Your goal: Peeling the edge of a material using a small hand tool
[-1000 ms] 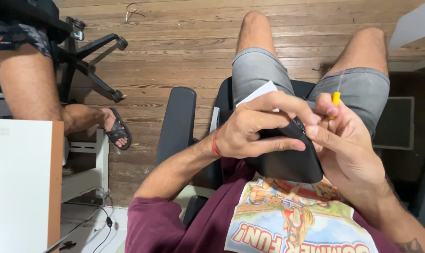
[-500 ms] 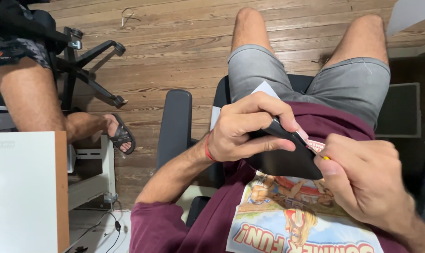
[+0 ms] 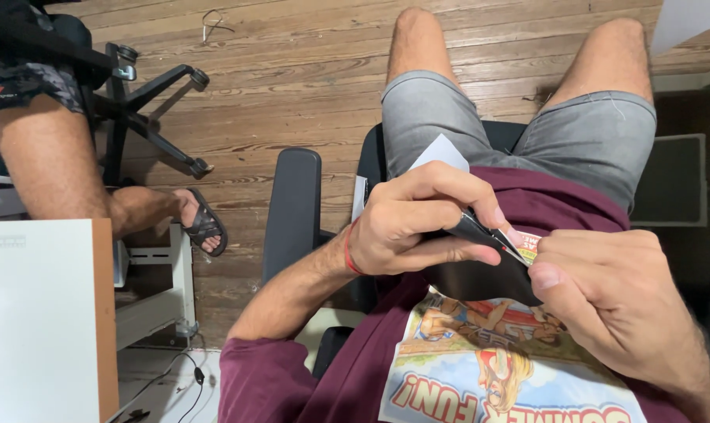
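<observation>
Black pouch (image 3: 480,270) clamped by left hand (image 3: 418,227) against belly for steadiness; right hand (image 3: 613,305) curled, pinching perhaps its zipper pull.

The flat black pouch-like object (image 3: 480,274) is largely covered — the left hand (image 3: 418,227) wraps its upper edge and the right hand (image 3: 605,301) hides its right end, so its full outline cannot be told. A small slip with red and yellow print (image 3: 525,244) shows only as a sliver between the thumbs; what it is stays unclear. The right forearm runs off the lower right edge. A white paper sheet (image 3: 441,153) peeks out behind the left hand's knuckles, mostly hidden. At the left, another person's bare leg (image 3: 50,164) is cut off by the top edge — only thigh, shin and a sandalled foot (image 3: 202,223) show.
</observation>
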